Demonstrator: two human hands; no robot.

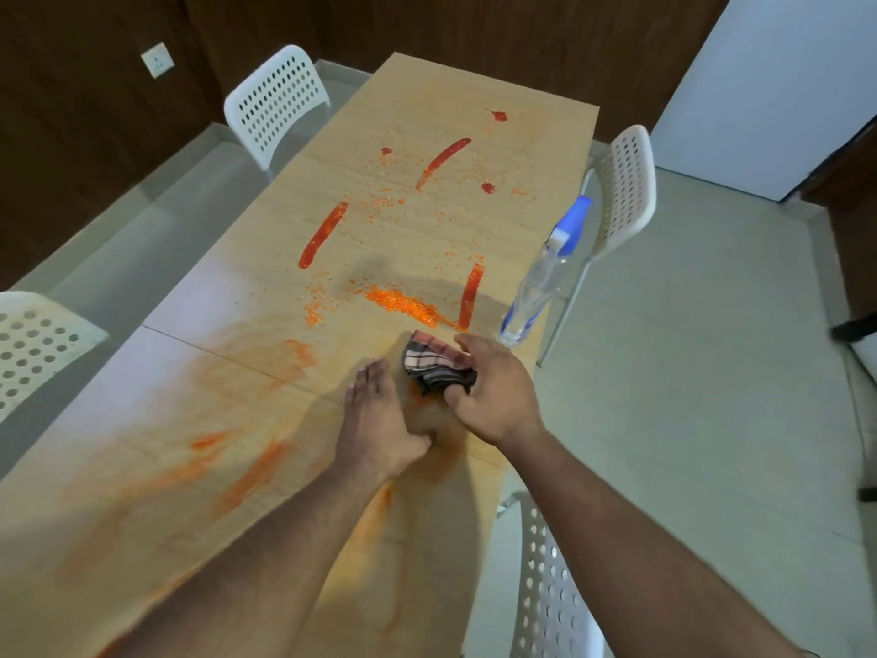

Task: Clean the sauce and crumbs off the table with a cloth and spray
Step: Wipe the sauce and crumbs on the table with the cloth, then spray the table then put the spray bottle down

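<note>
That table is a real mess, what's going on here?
A person is wiping sauce and crumbs off the table. The right hand grips a bunched checked cloth; the left hand rests flat beside it. The near end is smeared orange, while red sauce streaks and crumbs remain farther up. A spray bottle stands at the right edge.

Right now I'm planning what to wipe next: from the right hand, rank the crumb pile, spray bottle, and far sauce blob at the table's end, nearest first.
Measured from the right hand in the head view:
1. Crumb pile, just ahead, slightly left.
2. Spray bottle, ahead on the right table edge; close to the pile's distance, so the order is uncertain.
3. Far sauce blob, near the table's far end.
</note>
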